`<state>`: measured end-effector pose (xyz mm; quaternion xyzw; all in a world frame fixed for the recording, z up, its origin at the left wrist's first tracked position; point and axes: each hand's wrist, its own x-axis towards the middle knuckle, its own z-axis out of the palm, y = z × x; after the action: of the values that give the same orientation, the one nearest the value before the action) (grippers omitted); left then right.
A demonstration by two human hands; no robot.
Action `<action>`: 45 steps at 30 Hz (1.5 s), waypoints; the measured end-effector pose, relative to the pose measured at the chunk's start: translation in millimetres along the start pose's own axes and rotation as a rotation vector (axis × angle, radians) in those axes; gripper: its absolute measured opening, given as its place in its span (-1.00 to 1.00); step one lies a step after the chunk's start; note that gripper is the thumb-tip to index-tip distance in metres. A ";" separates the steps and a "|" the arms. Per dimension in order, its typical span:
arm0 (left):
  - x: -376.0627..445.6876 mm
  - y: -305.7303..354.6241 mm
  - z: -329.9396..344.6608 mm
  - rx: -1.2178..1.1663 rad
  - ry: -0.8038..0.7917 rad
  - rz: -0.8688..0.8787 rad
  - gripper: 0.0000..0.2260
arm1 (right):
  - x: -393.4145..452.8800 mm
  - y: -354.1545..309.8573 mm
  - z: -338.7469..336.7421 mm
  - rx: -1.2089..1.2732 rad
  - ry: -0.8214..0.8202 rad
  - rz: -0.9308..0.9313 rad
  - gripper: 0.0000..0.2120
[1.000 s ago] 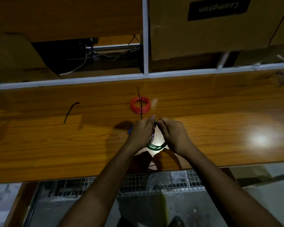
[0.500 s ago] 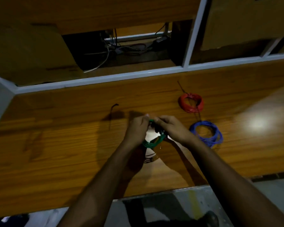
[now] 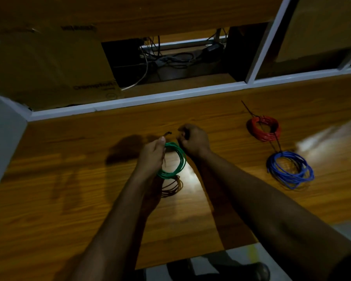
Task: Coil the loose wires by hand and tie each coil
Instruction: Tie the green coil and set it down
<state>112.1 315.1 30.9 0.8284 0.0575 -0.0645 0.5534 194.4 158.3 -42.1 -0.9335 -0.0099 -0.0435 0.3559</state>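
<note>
Much of this dim view is proving hard to read. Left of the green coil, cardboard boxes are sitting in shadow behind the white rail of the wooden table, their printing blurred. Beyond the green coil, a dark opening is holding a tangle of cables whose routes cannot be followed.

The left hand is reaching in from below with its forearm angled toward the green coil, and it is gripping that coil's left side, fingers curled round the strands and thumb lying on top; the coil is hanging raised above the table (its shadow is showing underneath). A thin dark tie is poking out just above the thumb, though its far end is smeared by blur. Just right of the green coil's top, the right hand is bunching its fingers tightly; whether they are pinching the tie or a strand cannot be told, since the fingertips are turned away.

Well to the right of the green coil, a red coil is lying flat with a dark tie through it. Nearer the table's front edge, a blue coil is resting beside the red one, looser in its loops.
</note>
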 end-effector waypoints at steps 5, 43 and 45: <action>6.9 0.6 -12.8 -0.031 0.064 0.002 -0.63 | 15.1 -10.6 26.6 -0.033 0.066 -0.044 -0.78; -143.5 106.5 291.2 -0.152 -0.221 0.067 -0.68 | -185.1 201.6 -277.1 0.606 0.232 0.180 -0.95; -156.2 112.1 314.6 -0.172 -0.217 0.069 -0.68 | -193.9 214.8 -295.0 0.640 0.187 0.168 -0.96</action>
<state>-36.7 -22.1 40.2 0.7674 -0.0260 -0.1296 0.6274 -10.0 -195.9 17.4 -0.7641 0.0865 -0.0943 0.6323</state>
